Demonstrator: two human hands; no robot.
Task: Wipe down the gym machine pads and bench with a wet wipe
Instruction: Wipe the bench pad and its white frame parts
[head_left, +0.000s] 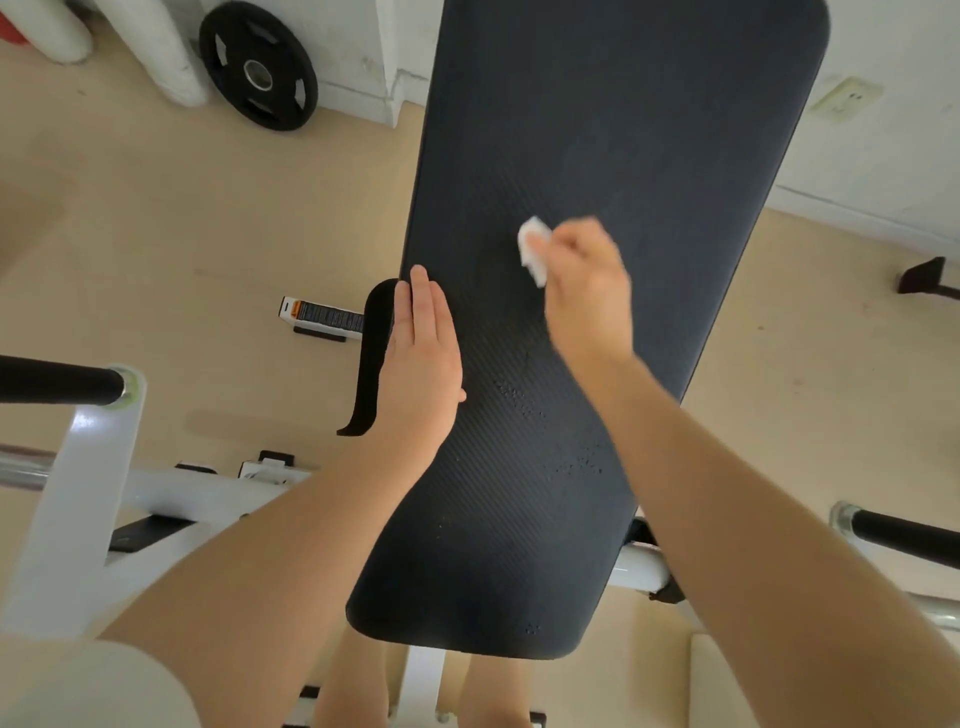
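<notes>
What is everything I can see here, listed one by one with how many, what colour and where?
long padded bench pad: one, dark navy, ribbed, running up the middle
folded wet wipe: one, white, on the bench pad, pinched by the right hand
round weight plate: one, black, leaning on the wall, top left
machine frame: one, white metal, lower left
foam-covered handles: two, black, one far left, one lower right
wall socket: one, pale, right wall
floor: beige, all around
left hand: one, flat with straight fingers on the pad's left edge
right hand: one, curled round the wipe, mid pad
</notes>
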